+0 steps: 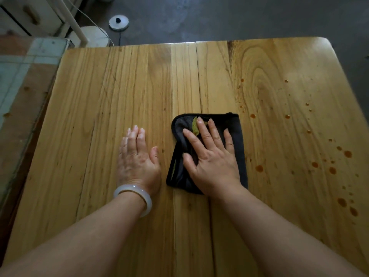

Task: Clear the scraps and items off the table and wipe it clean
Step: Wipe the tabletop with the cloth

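Note:
A folded black cloth (236,136) lies near the middle of the wooden table (89,116). My right hand (211,156) presses flat on the cloth with its fingers spread. A yellow-green scrap (194,127) lies on the cloth, partly under my fingers. My left hand (137,158) rests flat on the bare wood just left of the cloth, with a pale bangle on the wrist. Several reddish-brown sauce drops (259,168) dot the right part of the table, to the right of the cloth.
A glass-topped surface (24,80) adjoins the table's left edge. Beyond the far edge, on the dark floor, stand a round white base with a cord (118,22), a white stand (93,36) and a white cabinet (30,15).

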Tool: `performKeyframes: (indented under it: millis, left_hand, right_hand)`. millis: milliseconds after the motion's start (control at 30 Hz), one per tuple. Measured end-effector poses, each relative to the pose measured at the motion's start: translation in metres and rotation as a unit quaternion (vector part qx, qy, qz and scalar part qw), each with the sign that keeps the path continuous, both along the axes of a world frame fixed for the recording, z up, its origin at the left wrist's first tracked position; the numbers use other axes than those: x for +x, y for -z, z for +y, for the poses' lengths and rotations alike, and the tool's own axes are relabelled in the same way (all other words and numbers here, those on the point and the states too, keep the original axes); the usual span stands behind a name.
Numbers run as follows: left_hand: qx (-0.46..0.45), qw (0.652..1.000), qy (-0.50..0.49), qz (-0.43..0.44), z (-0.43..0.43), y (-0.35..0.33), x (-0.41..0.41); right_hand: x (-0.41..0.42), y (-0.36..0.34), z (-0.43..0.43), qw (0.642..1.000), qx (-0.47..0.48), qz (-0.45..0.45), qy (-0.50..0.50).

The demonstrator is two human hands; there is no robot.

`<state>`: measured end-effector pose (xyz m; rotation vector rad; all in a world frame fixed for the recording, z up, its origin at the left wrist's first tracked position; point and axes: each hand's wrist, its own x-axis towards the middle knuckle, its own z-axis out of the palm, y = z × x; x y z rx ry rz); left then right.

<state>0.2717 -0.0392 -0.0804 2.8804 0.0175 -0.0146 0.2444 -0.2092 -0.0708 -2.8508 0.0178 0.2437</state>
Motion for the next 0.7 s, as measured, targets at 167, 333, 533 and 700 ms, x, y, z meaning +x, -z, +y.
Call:
performKeyframes:
  millis: [167,333,533,700]
  left_hand:
    - [0.013,1.0,0.001,0.01,0.001,-0.001,0.0]
    - [0.005,1.0,0.0,0.011,0.001,-0.001,0.001]
    - [0.021,1.0,0.003,0.009,0.002,0.004,0.003]
    - [0.017,1.0,0.002,0.018,0.001,0.001,0.001]
  right_hand:
    - [0.051,-0.001,-0.025,0.999,-0.018,0.009,0.027]
    - [0.09,0.003,-0.048,0.998,-0.026,0.004,0.054]
    - [0.119,0.003,-0.064,0.997,-0.027,0.002,0.076]
    - [0.122,0.001,-0.064,0.997,-0.032,0.007,0.075]
